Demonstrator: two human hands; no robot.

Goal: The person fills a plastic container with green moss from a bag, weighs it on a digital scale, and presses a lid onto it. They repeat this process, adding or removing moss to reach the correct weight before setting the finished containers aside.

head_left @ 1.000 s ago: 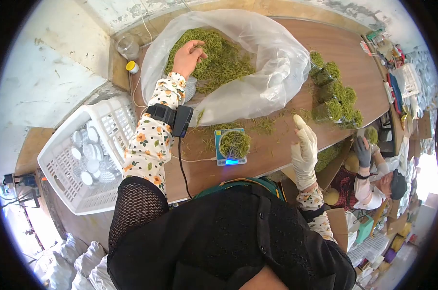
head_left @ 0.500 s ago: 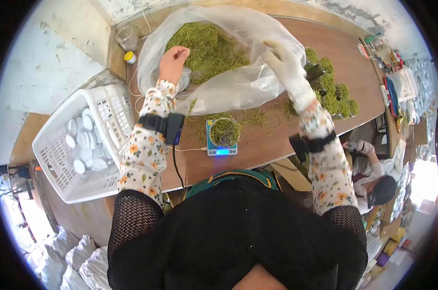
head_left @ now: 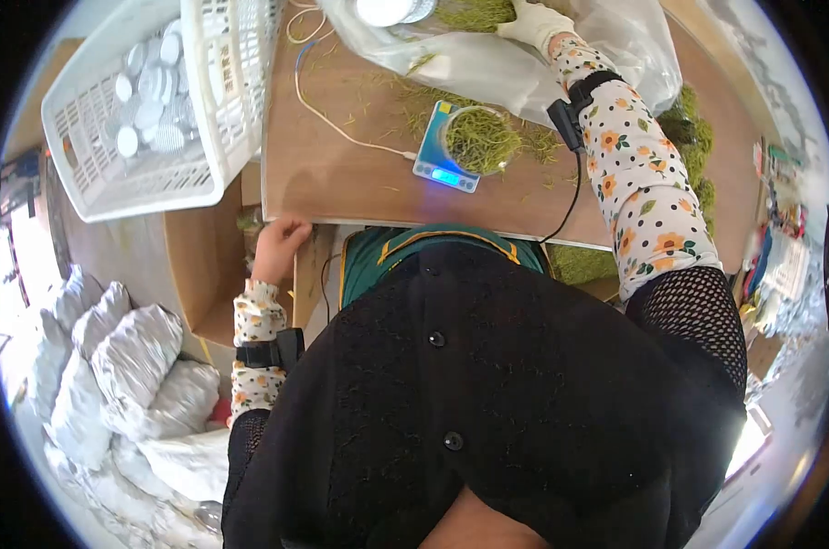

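Note:
My bare left hand (head_left: 282, 245) is at the table's front edge, beside an open cardboard box (head_left: 199, 274); its fingers are curled, and what they hold, if anything, is hidden. My gloved right hand (head_left: 535, 26) reaches into the clear plastic bag (head_left: 487, 69) at the top, with its fingertips against the green dried strands (head_left: 474, 13). Between the hands, a round clear container filled with green strands (head_left: 480, 140) rests on a small blue scale (head_left: 440, 146) with a lit display.
A white plastic basket (head_left: 215, 101) holding several round lids (head_left: 149, 114) stands at the left. More green clumps (head_left: 698, 137) lie at the right. Silvery sacks (head_left: 140, 357) are piled at lower left. A cable (head_left: 341, 133) runs to the scale.
My left hand has moved from the bag down to the table's front edge. My right hand has come to the strands in the bag. The view has tilted downward.

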